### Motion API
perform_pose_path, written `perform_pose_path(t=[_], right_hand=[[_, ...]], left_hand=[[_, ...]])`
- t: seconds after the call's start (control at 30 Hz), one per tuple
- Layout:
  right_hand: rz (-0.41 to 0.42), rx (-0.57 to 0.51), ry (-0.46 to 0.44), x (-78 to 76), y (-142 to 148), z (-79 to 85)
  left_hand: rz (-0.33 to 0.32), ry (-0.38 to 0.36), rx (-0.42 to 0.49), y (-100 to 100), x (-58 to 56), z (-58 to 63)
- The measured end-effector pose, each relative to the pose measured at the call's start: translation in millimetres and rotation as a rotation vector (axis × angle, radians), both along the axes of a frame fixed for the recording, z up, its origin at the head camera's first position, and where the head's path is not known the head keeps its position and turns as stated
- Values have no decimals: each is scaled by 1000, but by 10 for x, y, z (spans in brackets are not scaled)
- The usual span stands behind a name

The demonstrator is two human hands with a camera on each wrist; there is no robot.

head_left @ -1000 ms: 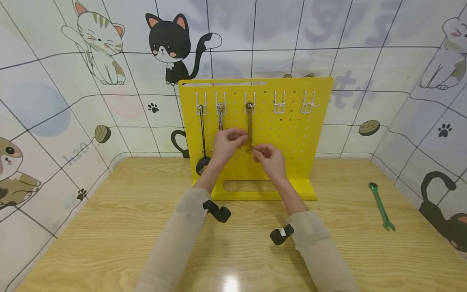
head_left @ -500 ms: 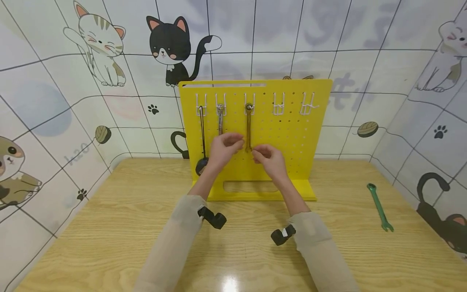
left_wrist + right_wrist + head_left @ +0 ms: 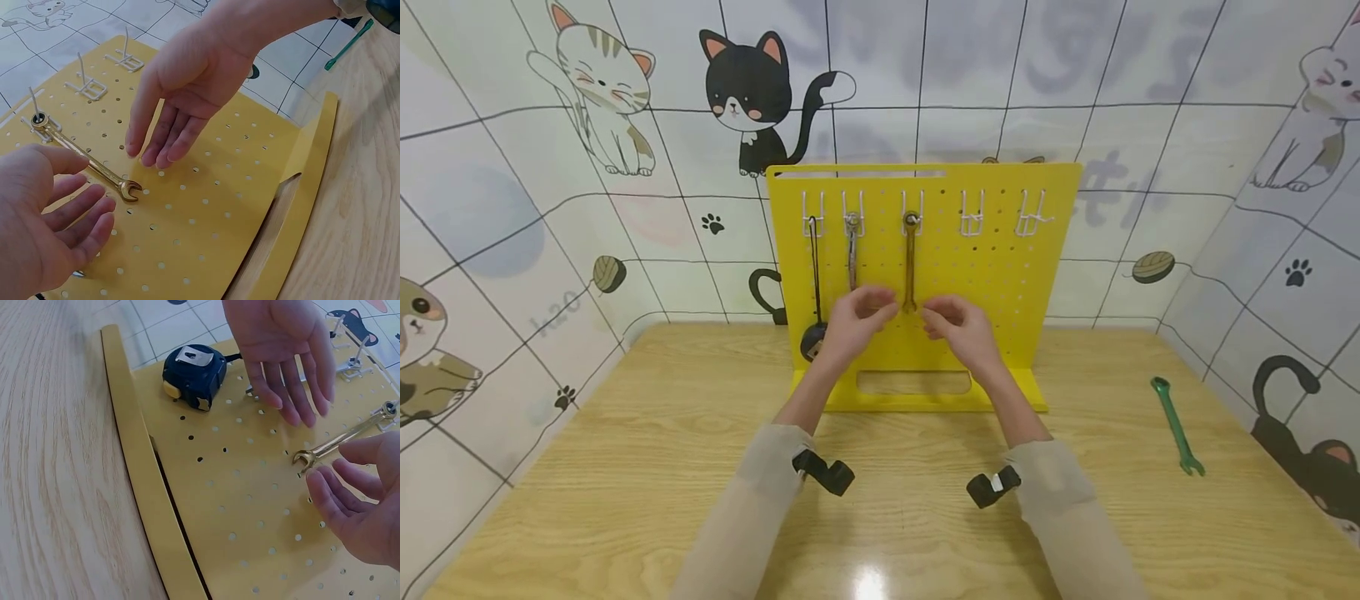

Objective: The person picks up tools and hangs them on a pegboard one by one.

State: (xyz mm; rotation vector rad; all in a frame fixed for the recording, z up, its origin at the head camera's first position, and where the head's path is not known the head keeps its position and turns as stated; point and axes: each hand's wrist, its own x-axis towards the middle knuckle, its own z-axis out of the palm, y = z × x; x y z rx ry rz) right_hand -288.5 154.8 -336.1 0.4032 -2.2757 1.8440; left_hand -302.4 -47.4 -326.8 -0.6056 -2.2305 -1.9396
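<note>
A gold combination wrench hangs by its ring end from the middle hook of a yellow pegboard. Its open end points down between my hands. To its left is my left hand, fingers loosely bent and nothing in them. My right hand is on the other side, also holding nothing. In the right wrist view, the right fingertips come close to the wrench's open end. A silver wrench hangs one hook to the left, its lower part hidden behind my left hand.
A tape measure hangs by a black strap from the leftmost hook. Two white wire hooks on the right carry nothing. On the wooden table, a green wrench lies at the right. A tiled-pattern wall with cartoon cats stands behind.
Both hands have drawn away from the gold wrench, the left to the left and slightly down, the right slightly to the right. The wrench stays hanging on its hook.
</note>
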Motion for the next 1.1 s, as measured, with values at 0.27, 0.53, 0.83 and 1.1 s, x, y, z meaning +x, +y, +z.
perform_pose_path(t=[0.27, 0.53, 0.83, 1.1], right_hand=[[25, 50, -6, 102, 99, 41], [61, 146, -2, 217, 256, 43], [49, 257, 21, 302, 493, 21], [46, 333, 21, 398, 719, 14]], left_hand=[[-19, -3, -20, -39, 81, -86], [-20, 26, -70, -24, 134, -174], [-59, 49, -133, 60, 192, -229], [-96, 50, -142, 147, 205, -261]])
